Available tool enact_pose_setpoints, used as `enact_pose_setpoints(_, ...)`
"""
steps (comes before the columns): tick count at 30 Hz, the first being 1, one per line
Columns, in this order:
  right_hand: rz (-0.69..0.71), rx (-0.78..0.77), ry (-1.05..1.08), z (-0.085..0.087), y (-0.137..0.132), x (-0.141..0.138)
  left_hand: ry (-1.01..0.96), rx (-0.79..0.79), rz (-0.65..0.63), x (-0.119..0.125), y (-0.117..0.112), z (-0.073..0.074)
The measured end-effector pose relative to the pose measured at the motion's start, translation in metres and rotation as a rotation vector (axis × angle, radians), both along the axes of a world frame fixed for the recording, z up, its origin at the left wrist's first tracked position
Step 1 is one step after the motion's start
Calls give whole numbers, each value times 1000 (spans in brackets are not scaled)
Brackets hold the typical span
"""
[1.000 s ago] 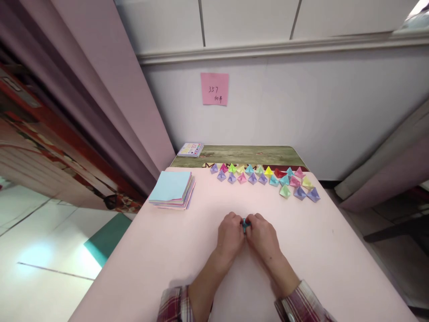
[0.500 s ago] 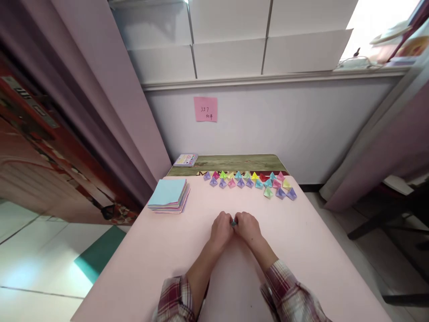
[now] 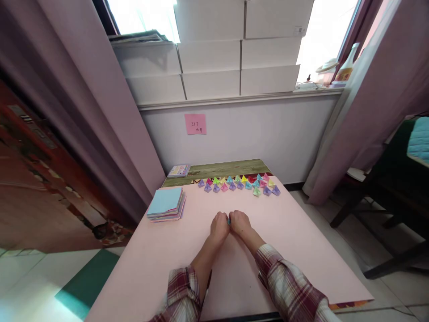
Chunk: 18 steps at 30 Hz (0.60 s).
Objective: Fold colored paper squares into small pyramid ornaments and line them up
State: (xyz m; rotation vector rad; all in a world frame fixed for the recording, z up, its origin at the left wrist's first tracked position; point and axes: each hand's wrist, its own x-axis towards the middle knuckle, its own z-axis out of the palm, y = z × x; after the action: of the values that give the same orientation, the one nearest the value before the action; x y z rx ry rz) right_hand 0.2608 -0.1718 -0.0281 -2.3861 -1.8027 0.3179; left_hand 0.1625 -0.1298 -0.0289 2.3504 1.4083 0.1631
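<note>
A small teal folded paper (image 3: 229, 221) sits between my two hands, mostly hidden by the fingers. My left hand (image 3: 219, 227) is closed on it from the left, and my right hand (image 3: 240, 222) pinches it from the right. Both hands meet near the middle of the pink table (image 3: 187, 259). Beyond them, several small folded paper pieces (image 3: 232, 185) in many colours stand in uneven rows along the far side. To the left lies a stack of square paper sheets (image 3: 166, 200), light blue on top.
A small printed packet (image 3: 179, 171) lies at the table's far left corner, on a wood-patterned strip (image 3: 228, 167). A pink note (image 3: 195, 124) is stuck to the wall. Dark furniture (image 3: 375, 188) stands at the right, and a curtain and wooden door (image 3: 50, 201) at the left.
The head view has shifted, showing more of the windows and the right side. My hands stay together around the teal paper, now pressed closer, with less of it showing.
</note>
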Motion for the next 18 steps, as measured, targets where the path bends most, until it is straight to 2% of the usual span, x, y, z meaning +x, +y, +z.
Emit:
enact_pose_setpoints(9,4,6,-16,0,-7,-4,-14,7,25,1,-5,-1)
enact_pose_setpoints(18,47,6,-30,7,-3,-4,-162,20,18,-10,-7,-7)
